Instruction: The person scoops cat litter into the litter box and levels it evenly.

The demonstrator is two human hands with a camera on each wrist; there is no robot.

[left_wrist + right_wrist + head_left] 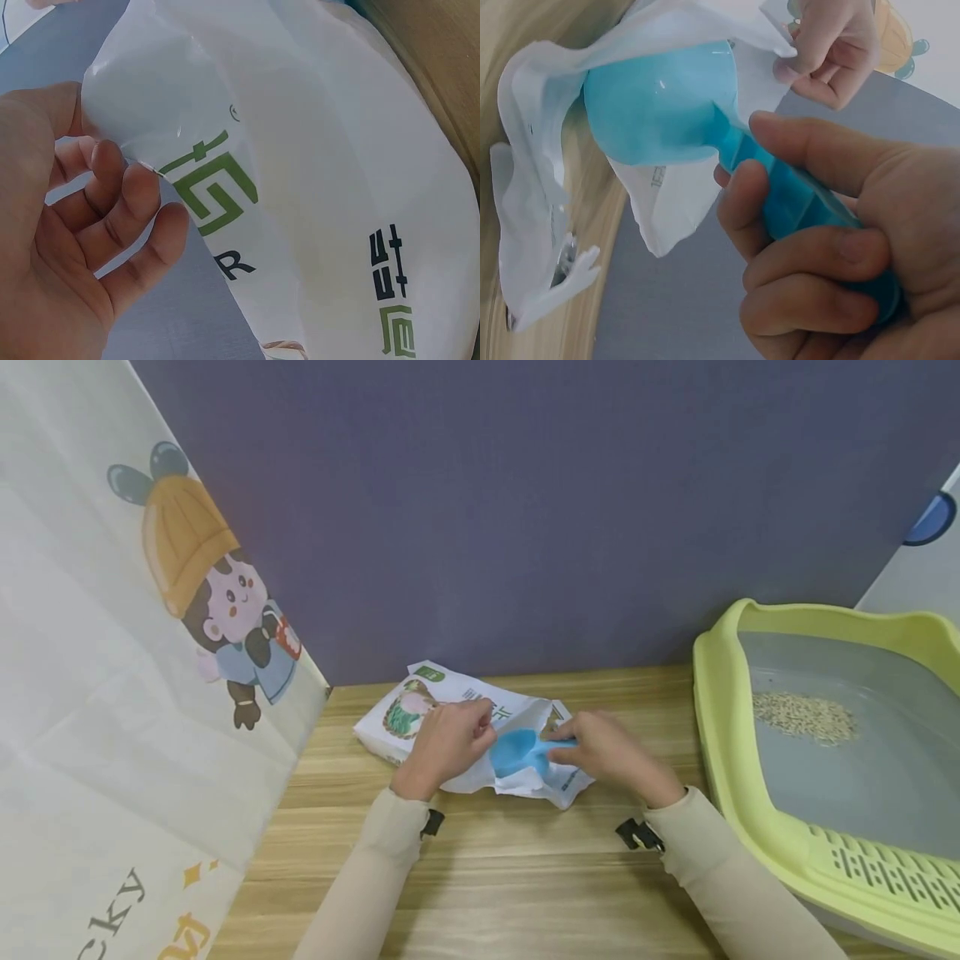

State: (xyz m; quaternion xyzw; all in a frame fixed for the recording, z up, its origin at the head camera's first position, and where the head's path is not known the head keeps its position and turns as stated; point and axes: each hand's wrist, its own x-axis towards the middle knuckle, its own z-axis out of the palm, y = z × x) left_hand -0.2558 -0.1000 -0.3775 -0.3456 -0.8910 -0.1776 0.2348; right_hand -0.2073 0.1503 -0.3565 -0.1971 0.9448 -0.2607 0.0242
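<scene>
A white printed bag (408,714) lies on its side on the wooden table, its torn mouth towards the right. My left hand (452,737) pinches the upper edge of that mouth between thumb and fingers; the left wrist view shows the bag's plastic (322,150) drawn up from the pinch. In my right hand (606,752) is a blue scoop (513,752), gripped by its handle with the fingers curled round it. The scoop's bowl (660,105) sits within the mouth, with bag film above and below it. What lies deeper inside the bag is hidden.
To the right stands a litter box with a yellow-green rim (716,727) and grey base, a small heap of beige pellets (806,717) inside it. A dark blue-grey panel (525,527) rises behind the table, and a white printed curtain (90,693) hangs at the left.
</scene>
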